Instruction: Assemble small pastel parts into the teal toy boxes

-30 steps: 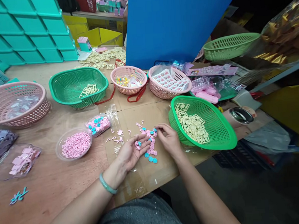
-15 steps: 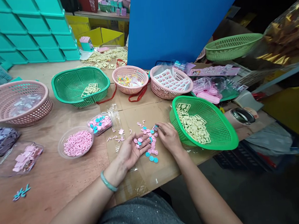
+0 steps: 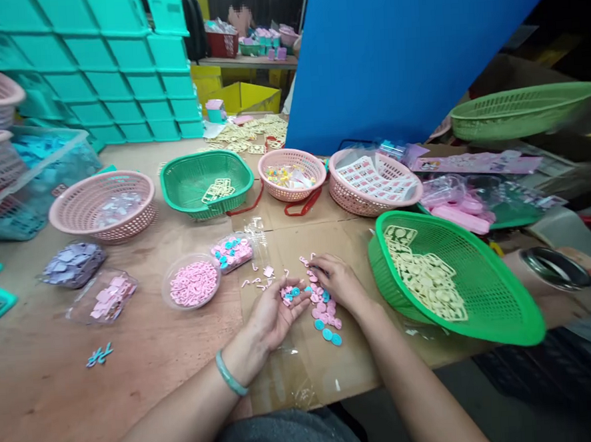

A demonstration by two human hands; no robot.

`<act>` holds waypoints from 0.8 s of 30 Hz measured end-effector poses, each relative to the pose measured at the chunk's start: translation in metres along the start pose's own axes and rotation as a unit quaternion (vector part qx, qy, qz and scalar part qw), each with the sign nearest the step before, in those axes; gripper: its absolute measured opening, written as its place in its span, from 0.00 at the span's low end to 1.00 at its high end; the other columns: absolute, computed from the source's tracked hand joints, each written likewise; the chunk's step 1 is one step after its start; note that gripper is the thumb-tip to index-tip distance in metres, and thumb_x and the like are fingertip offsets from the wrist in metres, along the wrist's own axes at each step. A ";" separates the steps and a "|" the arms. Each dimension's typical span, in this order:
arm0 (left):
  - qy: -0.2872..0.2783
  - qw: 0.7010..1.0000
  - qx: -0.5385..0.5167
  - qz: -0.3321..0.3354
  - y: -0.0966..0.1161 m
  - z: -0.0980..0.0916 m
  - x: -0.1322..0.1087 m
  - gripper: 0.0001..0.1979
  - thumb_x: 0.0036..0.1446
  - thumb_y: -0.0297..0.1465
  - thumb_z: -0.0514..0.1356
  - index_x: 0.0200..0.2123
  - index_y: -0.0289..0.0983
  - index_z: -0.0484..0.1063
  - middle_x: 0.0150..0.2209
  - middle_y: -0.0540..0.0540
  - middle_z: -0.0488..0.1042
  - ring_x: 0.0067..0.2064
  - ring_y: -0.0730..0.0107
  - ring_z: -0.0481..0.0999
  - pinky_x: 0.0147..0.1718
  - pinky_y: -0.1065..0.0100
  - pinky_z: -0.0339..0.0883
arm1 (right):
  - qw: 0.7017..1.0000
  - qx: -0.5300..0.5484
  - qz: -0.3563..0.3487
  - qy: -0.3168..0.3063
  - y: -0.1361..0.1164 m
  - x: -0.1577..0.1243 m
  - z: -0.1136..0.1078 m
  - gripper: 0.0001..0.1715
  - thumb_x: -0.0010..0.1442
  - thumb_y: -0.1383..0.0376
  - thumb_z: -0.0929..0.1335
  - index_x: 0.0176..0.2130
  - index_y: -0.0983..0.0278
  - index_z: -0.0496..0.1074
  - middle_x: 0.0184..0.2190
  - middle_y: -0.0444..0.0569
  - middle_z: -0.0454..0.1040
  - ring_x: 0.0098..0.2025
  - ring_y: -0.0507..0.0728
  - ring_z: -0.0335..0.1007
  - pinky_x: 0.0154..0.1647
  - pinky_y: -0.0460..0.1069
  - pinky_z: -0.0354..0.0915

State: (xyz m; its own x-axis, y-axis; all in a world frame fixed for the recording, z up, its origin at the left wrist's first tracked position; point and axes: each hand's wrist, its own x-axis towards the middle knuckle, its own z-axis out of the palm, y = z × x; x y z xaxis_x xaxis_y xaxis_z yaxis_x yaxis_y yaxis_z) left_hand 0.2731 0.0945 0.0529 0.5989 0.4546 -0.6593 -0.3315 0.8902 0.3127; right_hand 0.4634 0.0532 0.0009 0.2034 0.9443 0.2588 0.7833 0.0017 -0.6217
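My left hand (image 3: 274, 315) is palm up and cupped, with several small pink and blue plastic discs (image 3: 289, 295) lying on the palm and fingers. A jade-coloured bangle (image 3: 229, 374) circles that wrist. To its right, my right hand (image 3: 340, 283) reaches down with bent fingertips pressed together at the top of a loose pile of pink and blue discs (image 3: 323, 309). What those fingertips hold is hidden. Small pink hook-shaped pieces (image 3: 256, 281) are scattered left of the hands. Beyond them sit a round tub of pink hooks (image 3: 193, 284) and a clear box of discs (image 3: 232, 251).
A bright green basket (image 3: 500, 288) with cream plastic frames stands close to my right arm. Farther back are a dark green basket (image 3: 173, 182), pink baskets (image 3: 294, 193) and a blue panel (image 3: 390, 55). Stacked turquoise bins (image 3: 116, 72) rise at back left. A person (image 3: 240, 17) is in the distance.
The view has turned left, so everything appears farther right. More discs now lie in my left hand. My right fingertips have moved over the pile, nearer the left hand.
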 end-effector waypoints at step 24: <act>0.072 0.937 0.126 0.318 0.128 -0.022 -0.012 0.20 0.68 0.40 0.51 0.40 0.31 0.78 0.57 0.34 0.75 0.64 0.58 0.68 0.66 0.58 0.56 | 0.983 0.178 0.025 0.024 -0.098 0.081 0.040 0.15 0.60 0.59 0.66 0.39 0.62 0.80 0.35 0.49 0.82 0.35 0.58 0.76 0.41 0.52 0.70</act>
State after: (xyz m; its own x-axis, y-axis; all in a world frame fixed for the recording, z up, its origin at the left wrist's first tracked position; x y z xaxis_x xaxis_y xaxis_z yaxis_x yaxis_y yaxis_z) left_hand 0.2077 0.2023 0.0858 0.2274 0.9032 -0.3639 -0.3944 0.4271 0.8136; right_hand 0.3800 0.1430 0.0537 0.2699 0.9298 0.2500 0.5175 0.0789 -0.8520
